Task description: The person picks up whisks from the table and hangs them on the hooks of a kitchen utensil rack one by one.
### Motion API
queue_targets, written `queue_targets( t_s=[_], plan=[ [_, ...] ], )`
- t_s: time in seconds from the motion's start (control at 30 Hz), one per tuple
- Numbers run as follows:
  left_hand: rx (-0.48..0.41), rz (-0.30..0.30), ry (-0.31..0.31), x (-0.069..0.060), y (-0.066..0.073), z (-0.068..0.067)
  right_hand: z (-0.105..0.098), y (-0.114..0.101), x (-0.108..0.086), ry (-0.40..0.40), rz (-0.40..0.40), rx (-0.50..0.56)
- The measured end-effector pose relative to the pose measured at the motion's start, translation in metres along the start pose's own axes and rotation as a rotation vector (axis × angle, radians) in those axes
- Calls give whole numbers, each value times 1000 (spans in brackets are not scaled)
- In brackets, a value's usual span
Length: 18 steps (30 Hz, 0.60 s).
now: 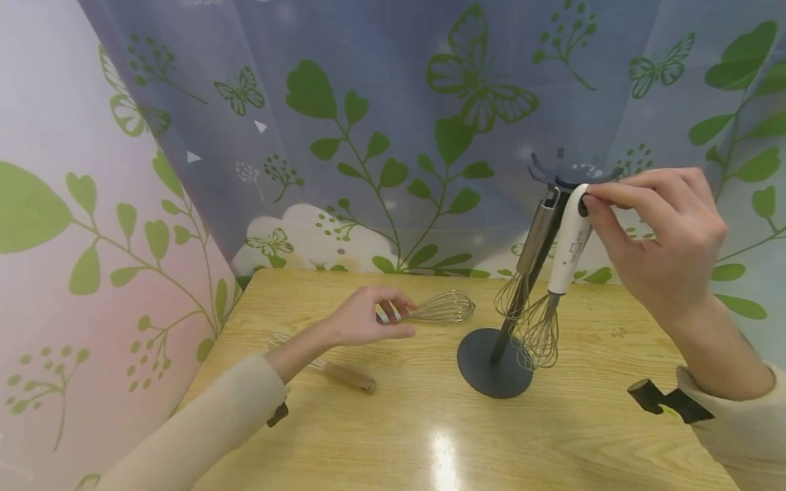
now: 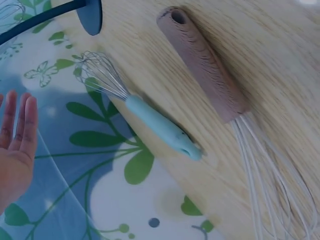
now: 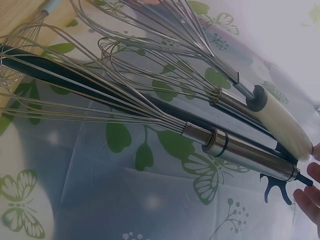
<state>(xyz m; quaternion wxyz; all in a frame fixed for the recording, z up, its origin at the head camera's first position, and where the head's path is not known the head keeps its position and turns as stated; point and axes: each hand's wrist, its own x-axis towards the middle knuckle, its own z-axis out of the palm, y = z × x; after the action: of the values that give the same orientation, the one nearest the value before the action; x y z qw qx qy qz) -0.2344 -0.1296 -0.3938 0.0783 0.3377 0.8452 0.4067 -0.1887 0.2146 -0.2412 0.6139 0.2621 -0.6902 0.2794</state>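
Teal whisk (image 2: 140, 108), whole in left wrist view, head view partial

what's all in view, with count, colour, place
Table: 1, yellowish wood, lower centre
Leaf-print cloth: count unclear, blue, pink, green, behind and left
Hooked stand: 1, black, on the table
White-handled whisk: 1, white, silver, at the stand
Steel-handled whisks: 2, silver, at the stand
Turquoise-handled whisk: 1, turquoise, silver, on the table
Wooden-handled whisk: 1, brown, silver, table's left
Sleeves: 2, cream, lower left and right
Wrist devices: 2, black, by the sleeves
Left grip: 1, bare, over the turquoise-handled whisk
Right grip: 1, bare, pinching the white-handled whisk
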Motion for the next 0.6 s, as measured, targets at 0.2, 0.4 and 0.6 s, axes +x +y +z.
queue_targets(
  t_s=[0.2, 0.4, 0.6],
  plan=[
    [34, -47, -62, -6, -5, -4, 1, -1, 0, 11, 10, 7],
    [88, -94, -128, -13, -10, -8, 2, -1, 0, 10, 10, 7],
    [151, -133, -191, -21, -18, -9, 2, 0, 1, 8, 4, 9]
  ],
)
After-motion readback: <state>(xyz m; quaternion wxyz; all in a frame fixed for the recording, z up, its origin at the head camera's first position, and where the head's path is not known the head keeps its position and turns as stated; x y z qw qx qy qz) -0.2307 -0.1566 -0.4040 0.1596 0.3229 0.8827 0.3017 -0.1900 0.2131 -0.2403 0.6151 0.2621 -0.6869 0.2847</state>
